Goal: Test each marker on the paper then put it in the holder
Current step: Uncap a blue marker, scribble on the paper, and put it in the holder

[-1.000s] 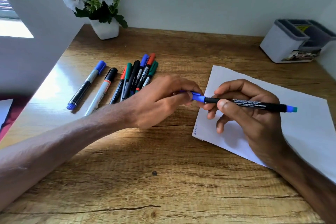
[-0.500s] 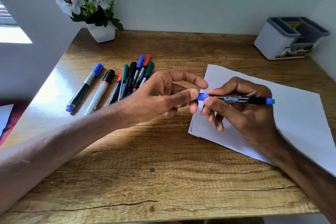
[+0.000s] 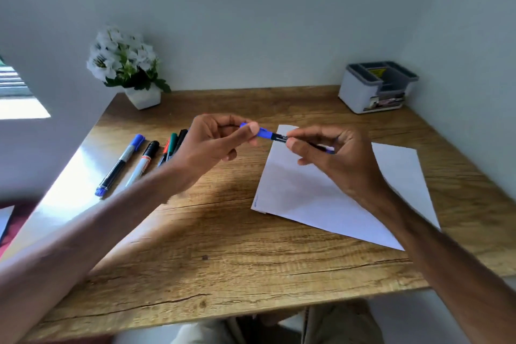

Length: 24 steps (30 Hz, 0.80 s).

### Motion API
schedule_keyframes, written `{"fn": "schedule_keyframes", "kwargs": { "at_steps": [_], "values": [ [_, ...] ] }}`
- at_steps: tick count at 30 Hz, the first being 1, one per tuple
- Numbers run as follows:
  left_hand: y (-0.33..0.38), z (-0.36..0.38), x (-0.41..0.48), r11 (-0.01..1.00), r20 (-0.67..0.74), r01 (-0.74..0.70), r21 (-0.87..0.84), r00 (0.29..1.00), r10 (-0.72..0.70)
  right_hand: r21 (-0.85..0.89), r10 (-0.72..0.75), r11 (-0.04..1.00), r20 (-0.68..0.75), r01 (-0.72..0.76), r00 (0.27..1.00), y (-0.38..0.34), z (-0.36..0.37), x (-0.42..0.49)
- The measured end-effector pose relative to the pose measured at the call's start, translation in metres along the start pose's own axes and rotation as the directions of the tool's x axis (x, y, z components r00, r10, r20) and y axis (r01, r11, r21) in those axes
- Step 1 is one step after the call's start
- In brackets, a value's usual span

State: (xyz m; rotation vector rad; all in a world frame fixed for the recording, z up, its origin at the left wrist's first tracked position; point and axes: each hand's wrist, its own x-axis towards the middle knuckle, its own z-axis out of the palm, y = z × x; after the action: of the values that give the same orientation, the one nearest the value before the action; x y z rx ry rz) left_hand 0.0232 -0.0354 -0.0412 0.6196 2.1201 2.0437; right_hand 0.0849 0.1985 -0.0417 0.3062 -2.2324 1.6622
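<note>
Head view: my left grip (image 3: pixel 215 145) pinches the blue cap (image 3: pixel 264 132) of the marker (image 3: pixel 280 137), and my right grip (image 3: pixel 340 156) pinches its black barrel, both over the paper's (image 3: pixel 307 198) far left corner. The holder (image 3: pixel 363 92) stands beyond the paper, to the right; loose markers (image 3: pixel 139 159) lie left of the paper on the surface (image 3: pixel 223 246).

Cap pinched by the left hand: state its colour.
The cap is blue, seen best in head view.

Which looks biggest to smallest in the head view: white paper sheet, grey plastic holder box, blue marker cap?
1. White paper sheet
2. Grey plastic holder box
3. Blue marker cap
The holder box sits farthest, so likely looks undersized.
</note>
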Motion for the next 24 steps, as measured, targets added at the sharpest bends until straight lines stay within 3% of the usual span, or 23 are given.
{"fn": "schedule_keyframes", "kwargs": {
  "at_steps": [6, 9, 11, 15, 19, 24],
  "values": [
    [0.028, 0.046, 0.025, 0.985, -0.008, -0.129, 0.111, 0.991, 0.131, -0.457, -0.134, 0.871, 0.134, 0.182, 0.982, -0.009, -0.028, 0.026],
    [0.028, 0.058, 0.047, 0.981, 0.020, -0.155, 0.118, 0.988, 0.154, -0.498, -0.126, 0.855, 0.068, 0.143, 0.990, 0.000, -0.043, 0.049],
    [0.015, 0.056, 0.062, 0.960, 0.075, -0.175, 0.218, 0.984, 0.162, -0.512, -0.078, 0.856, 0.009, 0.072, 0.997, 0.008, -0.053, 0.059],
    [-0.018, 0.045, 0.079, 0.707, 0.260, -0.264, 0.656, 0.959, 0.117, -0.471, -0.019, 0.882, -0.030, 0.003, 0.999, 0.020, -0.070, 0.081],
    [-0.034, 0.046, 0.079, 0.681, 0.305, -0.312, 0.663, 0.943, 0.135, -0.344, -0.120, 0.939, -0.256, 0.025, 0.959, 0.026, -0.092, 0.115],
    [-0.044, 0.047, 0.078, 0.702, 0.248, -0.312, 0.641, 0.949, 0.195, -0.466, -0.313, 0.884, -0.526, 0.040, 0.791, 0.038, -0.113, 0.127]
  ]
}}
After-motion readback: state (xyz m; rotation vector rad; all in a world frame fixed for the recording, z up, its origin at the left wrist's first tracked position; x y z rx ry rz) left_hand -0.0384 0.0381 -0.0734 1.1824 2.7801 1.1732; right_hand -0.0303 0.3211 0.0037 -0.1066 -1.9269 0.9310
